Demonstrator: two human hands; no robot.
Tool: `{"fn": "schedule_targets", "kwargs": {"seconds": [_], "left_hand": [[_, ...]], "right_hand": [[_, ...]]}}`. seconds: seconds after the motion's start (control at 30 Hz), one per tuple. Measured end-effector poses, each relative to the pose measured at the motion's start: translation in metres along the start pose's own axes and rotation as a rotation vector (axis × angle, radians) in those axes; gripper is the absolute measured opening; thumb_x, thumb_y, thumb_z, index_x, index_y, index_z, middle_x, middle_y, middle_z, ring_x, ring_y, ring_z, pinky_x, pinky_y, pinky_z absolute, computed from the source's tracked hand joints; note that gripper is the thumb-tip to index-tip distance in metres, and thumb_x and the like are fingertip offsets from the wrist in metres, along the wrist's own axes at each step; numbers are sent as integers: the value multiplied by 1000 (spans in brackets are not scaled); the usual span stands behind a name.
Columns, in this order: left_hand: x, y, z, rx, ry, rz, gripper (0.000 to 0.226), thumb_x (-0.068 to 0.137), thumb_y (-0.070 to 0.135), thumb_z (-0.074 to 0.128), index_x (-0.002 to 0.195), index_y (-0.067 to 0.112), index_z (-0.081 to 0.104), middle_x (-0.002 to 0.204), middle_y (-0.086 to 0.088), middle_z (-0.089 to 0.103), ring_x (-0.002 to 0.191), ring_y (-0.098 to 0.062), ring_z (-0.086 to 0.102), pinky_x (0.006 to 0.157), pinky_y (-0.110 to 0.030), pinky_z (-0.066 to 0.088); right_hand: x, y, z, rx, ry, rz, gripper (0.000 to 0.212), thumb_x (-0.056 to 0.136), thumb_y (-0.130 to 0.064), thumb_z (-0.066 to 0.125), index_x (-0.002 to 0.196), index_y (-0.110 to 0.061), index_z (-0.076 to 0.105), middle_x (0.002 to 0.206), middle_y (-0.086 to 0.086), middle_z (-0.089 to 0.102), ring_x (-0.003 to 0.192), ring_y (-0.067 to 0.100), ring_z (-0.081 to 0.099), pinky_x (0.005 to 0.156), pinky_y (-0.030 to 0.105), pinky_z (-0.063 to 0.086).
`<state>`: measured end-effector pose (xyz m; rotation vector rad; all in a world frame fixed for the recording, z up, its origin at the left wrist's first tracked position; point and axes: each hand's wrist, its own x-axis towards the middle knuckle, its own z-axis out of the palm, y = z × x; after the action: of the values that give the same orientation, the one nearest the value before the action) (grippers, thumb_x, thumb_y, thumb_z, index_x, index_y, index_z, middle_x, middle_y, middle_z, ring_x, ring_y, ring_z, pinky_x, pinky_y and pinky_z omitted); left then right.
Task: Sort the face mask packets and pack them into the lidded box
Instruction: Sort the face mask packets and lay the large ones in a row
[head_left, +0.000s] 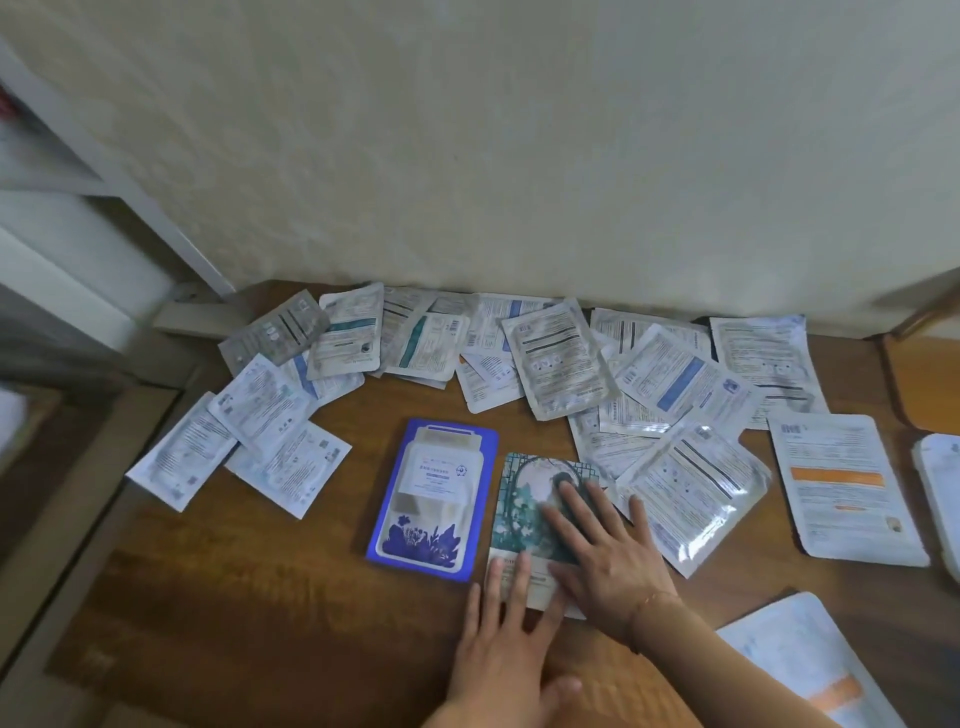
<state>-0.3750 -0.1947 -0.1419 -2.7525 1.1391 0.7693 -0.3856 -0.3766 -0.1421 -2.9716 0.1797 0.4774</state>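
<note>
Hands flat and open: my right hand (602, 561) and left hand (498, 639) press the green floral face mask packet (530, 519) onto the brown wooden table (260, 597). Just beside it lies the blue floral packet (428, 499), with white foil packets (556, 358) scattered behind by the wall.

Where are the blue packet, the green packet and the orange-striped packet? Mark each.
blue packet (428, 499), head view, its pale middle label.
green packet (524, 512), head view, uncovered left part.
orange-striped packet (839, 480), head view, on the orange stripe.
</note>
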Motion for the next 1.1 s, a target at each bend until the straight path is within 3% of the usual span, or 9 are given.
{"fn": "schedule_targets", "kwargs": {"seconds": [0.1, 0.27, 0.47, 0.57, 0.67, 0.77, 0.9, 1.03, 1.1], "left_hand": [[2, 2, 0, 4, 68, -16, 85, 65, 78, 35, 139, 38, 48, 155, -19, 32, 137, -41, 31, 102, -48, 36], [1, -1, 5, 45, 165, -15, 85, 69, 81, 36, 144, 40, 40, 156, -21, 20, 148, -41, -6, 87, -55, 50], [1, 1, 13, 46, 185, 11, 85, 69, 85, 35, 144, 44, 38, 162, -17, 5, 149, -40, -7, 96, -52, 29], [1, 2, 15, 63, 188, 10, 87, 66, 84, 32, 143, 45, 38, 159, -15, 26, 148, -40, 3, 97, -51, 28], [0, 5, 15, 54, 187, -12, 78, 71, 80, 36, 140, 47, 41, 145, -14, 48, 135, -39, 42, 94, -56, 39], [2, 7, 16, 56, 304, 3, 49, 86, 58, 40, 133, 46, 48, 134, -7, 61, 117, -33, 62, 82, -56, 52], [14, 22, 11, 29, 517, 115, 31, 99, 47, 33, 121, 39, 54, 123, -5, 69, 109, -30, 68, 73, -52, 56], [30, 41, -20, -198, 261, 164, 43, 98, 62, 18, 117, 44, 53, 129, 2, 65, 113, -20, 66, 77, -39, 57], [43, 52, -45, -372, 236, 185, 44, 95, 68, 25, 124, 48, 51, 145, 17, 47, 133, -5, 46, 100, -27, 44]], "right_hand": [[4, 11, -8, 5, -10, -25, 61, 96, -61, 17, 149, -34, 29, 155, -1, 34, 145, 24, 14, 108, 58, 12], [6, 56, -12, 89, 36, 210, 56, 96, -59, 4, 147, -48, -15, 157, -12, -26, 140, 23, -36, 109, 61, -22], [29, 95, -17, 44, -30, 144, 55, 93, -63, 0, 143, -53, -19, 152, -20, -33, 135, 18, -43, 110, 63, -19], [39, 112, -24, 15, -49, 142, 59, 91, -67, -1, 143, -50, -21, 151, -20, -35, 137, 19, -42, 111, 62, -17], [40, 111, -31, -46, 10, 108, 63, 93, -67, 8, 151, -44, 6, 162, -10, -7, 148, 26, -16, 114, 59, -13], [49, 124, -54, 90, 338, 140, 55, 92, -56, 32, 128, -23, 58, 140, 4, 52, 136, 34, 37, 112, 57, 22], [102, 196, -97, 283, 285, 485, 53, 89, -40, 54, 134, -11, 50, 139, 13, 50, 130, 35, 38, 106, 50, 37], [139, 236, -110, 267, 68, 583, 56, 86, -44, 57, 133, -15, 50, 125, 18, 57, 118, 38, 45, 97, 47, 42], [146, 241, -111, 268, 86, 613, 53, 83, -43, 61, 130, -21, 52, 124, 14, 54, 119, 36, 41, 94, 46, 42]]}}
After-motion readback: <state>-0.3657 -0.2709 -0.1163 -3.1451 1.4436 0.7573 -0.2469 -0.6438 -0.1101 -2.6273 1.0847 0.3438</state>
